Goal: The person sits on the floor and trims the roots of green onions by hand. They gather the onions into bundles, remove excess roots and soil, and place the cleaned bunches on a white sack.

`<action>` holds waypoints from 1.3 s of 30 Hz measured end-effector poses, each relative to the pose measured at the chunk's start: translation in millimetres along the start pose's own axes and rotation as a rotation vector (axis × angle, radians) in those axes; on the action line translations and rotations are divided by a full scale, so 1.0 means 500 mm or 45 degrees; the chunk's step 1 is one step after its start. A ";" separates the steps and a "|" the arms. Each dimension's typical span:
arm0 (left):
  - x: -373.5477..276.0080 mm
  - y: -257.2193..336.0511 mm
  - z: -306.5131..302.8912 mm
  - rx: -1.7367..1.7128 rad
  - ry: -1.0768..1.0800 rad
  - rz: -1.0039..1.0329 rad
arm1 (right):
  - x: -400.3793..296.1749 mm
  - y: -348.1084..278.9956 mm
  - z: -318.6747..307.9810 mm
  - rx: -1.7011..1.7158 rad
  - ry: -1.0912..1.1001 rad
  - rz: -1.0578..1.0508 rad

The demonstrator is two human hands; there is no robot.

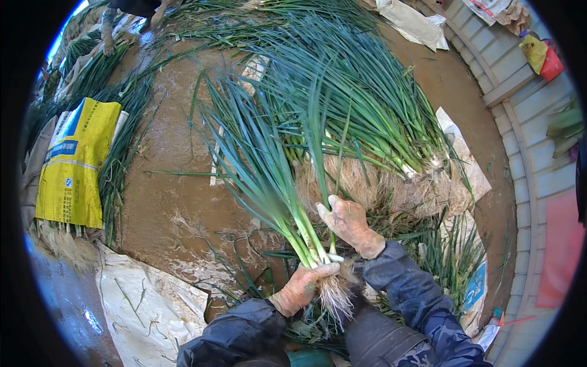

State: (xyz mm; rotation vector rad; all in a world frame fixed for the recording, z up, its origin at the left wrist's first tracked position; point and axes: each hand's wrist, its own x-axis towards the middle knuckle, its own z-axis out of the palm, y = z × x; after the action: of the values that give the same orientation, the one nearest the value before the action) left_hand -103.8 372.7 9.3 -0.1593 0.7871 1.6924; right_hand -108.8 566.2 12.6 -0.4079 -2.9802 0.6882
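My left hand (302,286), in a soiled glove, is closed around a bunch of green onions (293,215) by its white stem ends. The pale roots (335,293) hang below that fist, and the long leaves fan out to the upper left. Just above, my gloved right hand (351,225) pinches a single onion stalk (323,176) between thumb and fingers. The foot of this stalk meets the bunch beside my left hand. Beyond both hands lies a large heap of green onions (357,101), its matted roots (426,190) turned toward me.
Loose leaf trimmings (447,252) lie at right on a sheet. A yellow printed sack (78,160) wraps onions at left, above a white sheet (146,298). Wet brown floor (169,137) runs between. A tiled wall (527,183) bounds the right. Another person's hand (108,46) is at upper left.
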 end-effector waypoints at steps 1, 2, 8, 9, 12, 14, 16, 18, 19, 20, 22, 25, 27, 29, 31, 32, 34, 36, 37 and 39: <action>0.000 0.003 -0.004 0.008 0.101 -0.034 | 0.013 -0.002 0.025 0.034 0.101 -0.051; -0.001 0.007 -0.008 -0.080 0.071 -0.058 | 0.021 0.000 0.046 0.066 0.213 -0.106; -0.005 0.019 -0.008 -0.377 0.014 -0.031 | -0.080 -0.008 0.069 -0.090 0.245 -0.293; -0.008 0.023 -0.010 -0.359 0.075 0.003 | -0.113 -0.009 0.051 0.037 0.360 -0.424; -0.013 0.033 -0.021 -0.322 0.178 0.063 | -0.229 0.009 -0.023 0.808 0.021 0.304; -0.013 0.041 -0.036 -0.492 0.111 0.029 | -0.285 0.053 -0.085 1.018 -0.164 0.836; -0.015 0.044 -0.047 -0.675 -0.083 0.090 | -0.304 0.086 -0.125 -0.070 -0.691 0.217; -0.013 0.047 -0.051 -0.641 0.047 -0.045 | -0.284 0.098 -0.142 -0.678 -0.916 0.207; -0.011 0.049 -0.051 -0.645 0.117 -0.111 | -0.261 0.096 -0.140 -0.285 -0.474 -0.004; -0.012 0.050 -0.049 -0.594 0.062 -0.063 | -0.231 0.084 -0.122 0.090 -0.168 -0.100; -0.012 0.056 -0.047 -0.491 -0.096 0.036 | -0.183 0.046 -0.091 0.807 -0.542 0.203; -0.023 0.072 -0.054 -0.516 -0.127 -0.209 | -0.137 0.009 -0.019 1.145 -0.991 -0.211; -0.038 0.080 -0.064 -0.287 -0.077 0.008 | -0.140 0.025 -0.005 1.120 -1.233 0.209; -0.059 0.080 -0.080 -0.227 -0.038 -0.054 | -0.154 0.079 -0.030 0.617 -0.921 0.268; -0.093 0.080 -0.104 -0.227 -0.126 -0.045 | -0.170 0.126 -0.075 -0.576 -0.772 -0.311; -0.106 0.074 -0.112 -0.137 -0.078 -0.041 | -0.172 0.135 -0.092 -0.763 -0.725 -0.424; -0.125 0.055 -0.127 0.028 -0.061 -0.035 | -0.140 0.130 -0.112 -0.214 -0.797 -0.065; -0.135 0.026 -0.136 0.201 -0.072 -0.007 | -0.062 0.078 -0.083 0.261 -0.409 -0.199; -0.138 0.007 -0.138 0.240 -0.091 0.007 | -0.014 0.043 -0.058 0.496 -0.284 -0.188; -0.143 -0.024 -0.148 0.330 -0.092 -0.054 | 0.105 -0.016 -0.003 0.382 -0.070 -0.273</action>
State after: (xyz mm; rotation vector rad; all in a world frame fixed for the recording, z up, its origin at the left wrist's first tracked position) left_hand -94.6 272.6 -16.1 0.0637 0.9331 1.5320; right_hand -161.2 574.1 17.1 -0.0505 -2.8424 1.1114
